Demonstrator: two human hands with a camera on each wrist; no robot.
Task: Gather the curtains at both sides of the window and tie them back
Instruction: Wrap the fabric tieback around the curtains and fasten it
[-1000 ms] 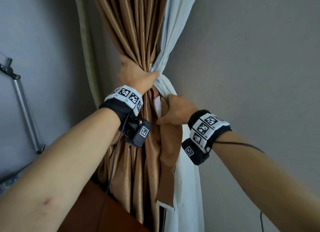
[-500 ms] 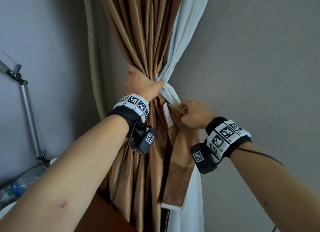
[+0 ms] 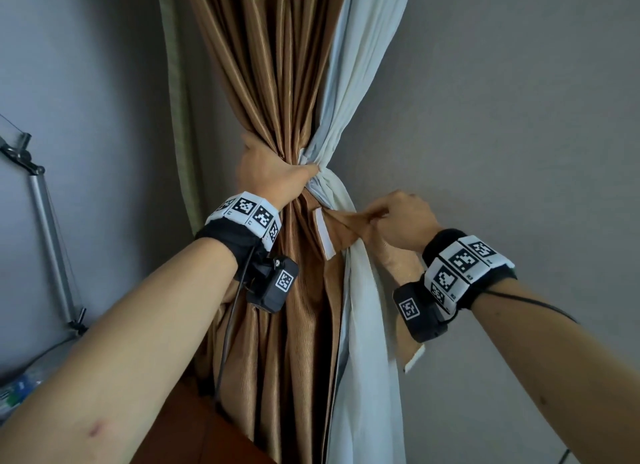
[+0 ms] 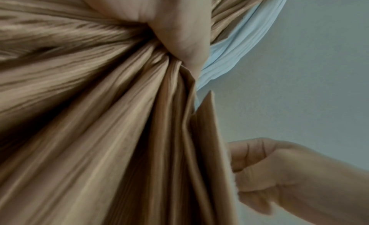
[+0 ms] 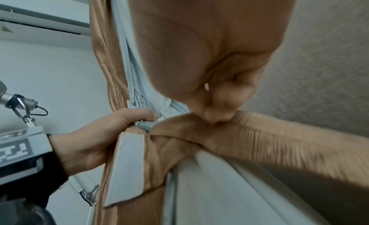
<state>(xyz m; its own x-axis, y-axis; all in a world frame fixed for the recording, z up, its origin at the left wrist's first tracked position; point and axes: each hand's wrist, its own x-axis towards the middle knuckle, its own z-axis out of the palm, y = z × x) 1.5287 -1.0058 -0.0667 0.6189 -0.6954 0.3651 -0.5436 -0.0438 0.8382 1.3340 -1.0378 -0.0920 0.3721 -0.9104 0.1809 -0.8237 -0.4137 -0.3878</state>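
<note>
A brown pleated curtain (image 3: 277, 82) and a white sheer curtain (image 3: 367, 68) hang bunched together in the room's corner. My left hand (image 3: 270, 176) grips the gathered waist of both curtains, thumb across the sheer. My right hand (image 3: 398, 221) pinches a brown tieback strap (image 3: 346, 228) and holds it out to the right of the bundle. The strap's free tail (image 3: 412, 345) hangs down behind my right wrist. A white fastening patch (image 3: 323, 235) on the strap's other end lies against the brown curtain. In the right wrist view the strap (image 5: 259, 138) runs taut from my thumb.
A grey wall (image 3: 519, 117) stands right behind the curtains. A metal stand pole (image 3: 52, 241) leans at the left. A brown wooden surface (image 3: 194, 436) sits below the bundle. Small items (image 3: 17, 391) lie at the far left edge.
My right hand has pulled the strap away from the bundle, out to the right. The left hand keeps its grip on the curtains at the same spot.
</note>
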